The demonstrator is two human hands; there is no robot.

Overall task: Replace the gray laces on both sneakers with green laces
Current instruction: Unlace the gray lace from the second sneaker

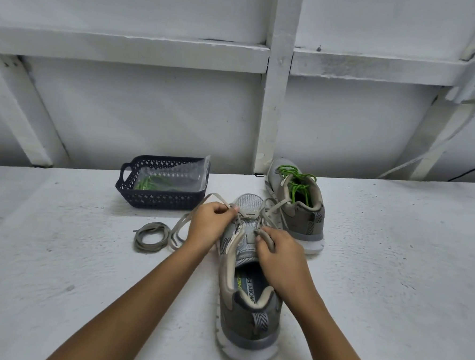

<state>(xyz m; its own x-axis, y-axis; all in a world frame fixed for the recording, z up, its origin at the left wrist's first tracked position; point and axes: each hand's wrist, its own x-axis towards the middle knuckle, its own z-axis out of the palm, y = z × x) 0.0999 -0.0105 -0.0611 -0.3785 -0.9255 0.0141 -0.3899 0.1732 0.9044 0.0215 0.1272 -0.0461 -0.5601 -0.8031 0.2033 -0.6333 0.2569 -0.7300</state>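
Unlacing of second shoe, judged roughly halfway through task. Lower centre: near sneaker (pixel 248 305), heel toward camera, gray lace (pixel 181 223) threaded only near toe end, loose ends trailing left. Right hand (pixel 279 254) curled, pinching lace at right eyelet row; left hand (pixel 210 222) curled, pinching strand by toe. Next: pull last crossings free without dragging shoe. Left of centre: removed gray lace (pixel 150 237) coiled on white table (pixel 59 252). Further up: dark basket (pixel 157 200) with bagged green lace (pixel 152 184), bag needing opening first. Right of centre: far sneaker (pixel 298 211), already green-laced, just beyond near toe.
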